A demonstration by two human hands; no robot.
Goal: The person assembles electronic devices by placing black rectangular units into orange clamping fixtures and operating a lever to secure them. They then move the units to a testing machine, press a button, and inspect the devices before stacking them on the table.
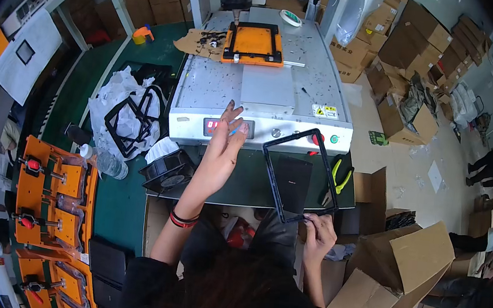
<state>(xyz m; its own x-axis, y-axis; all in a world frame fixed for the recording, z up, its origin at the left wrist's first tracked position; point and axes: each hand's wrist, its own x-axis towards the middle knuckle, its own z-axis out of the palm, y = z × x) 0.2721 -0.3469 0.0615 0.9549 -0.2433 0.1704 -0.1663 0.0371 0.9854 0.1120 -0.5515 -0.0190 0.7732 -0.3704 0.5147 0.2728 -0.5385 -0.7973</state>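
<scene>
My right hand (318, 234) pinches the near edge of a thin black rectangular frame (273, 183), held tilted above the front edge of the green bench. My left hand (224, 151) is raised with fingers apart and nothing in it, before the red-lit display panel (209, 127) of a grey bench machine (206, 83); whether it touches the panel, I cannot tell. On the machine, an orange fixture plate (253, 43) carries a black frame border beneath a vertical spindle (235, 14). A red button (318, 139) and a green button (334, 139) sit on the machine's front.
Left, more black frames (118, 125) lie on white plastic, near a clear bottle (110, 164) and a black fan (169, 171). Orange clamp fixtures (68, 195) line the left bench. Yellow-green pliers (340, 179) lie right. Cardboard boxes (403, 261) stand on the floor.
</scene>
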